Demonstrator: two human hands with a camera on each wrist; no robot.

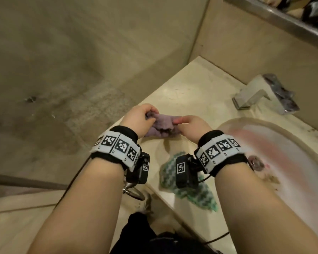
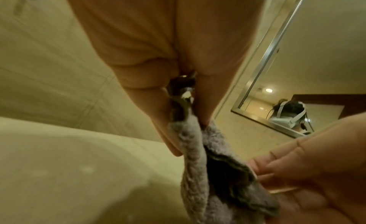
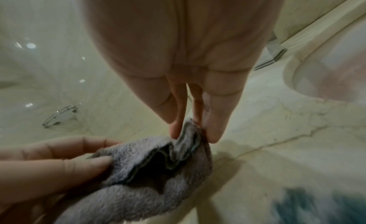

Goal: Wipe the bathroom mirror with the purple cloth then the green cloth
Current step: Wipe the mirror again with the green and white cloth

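The purple cloth point(image 1: 162, 123) is bunched between both hands just above the beige counter point(image 1: 191, 92), left of the sink. My left hand point(image 1: 142, 117) pinches its left edge; in the left wrist view the fluffy purple cloth point(image 2: 198, 172) hangs from my left hand point(image 2: 190, 133). My right hand point(image 1: 184, 123) pinches the right edge, and the right wrist view shows my right hand point(image 3: 193, 133) gripping a fold of the purple cloth point(image 3: 150, 172). The green patterned cloth point(image 1: 191, 191) lies flat on the counter under my right wrist. The mirror point(image 2: 277, 102) hangs on the wall to the right.
A white basin point(image 1: 283, 153) with a drain plug point(image 1: 255, 163) sits to the right. A chrome faucet point(image 1: 259, 92) stands at the back of the counter. The mirror's metal frame point(image 1: 283, 19) runs across the top right. Tiled floor point(image 1: 44, 88) lies to the left.
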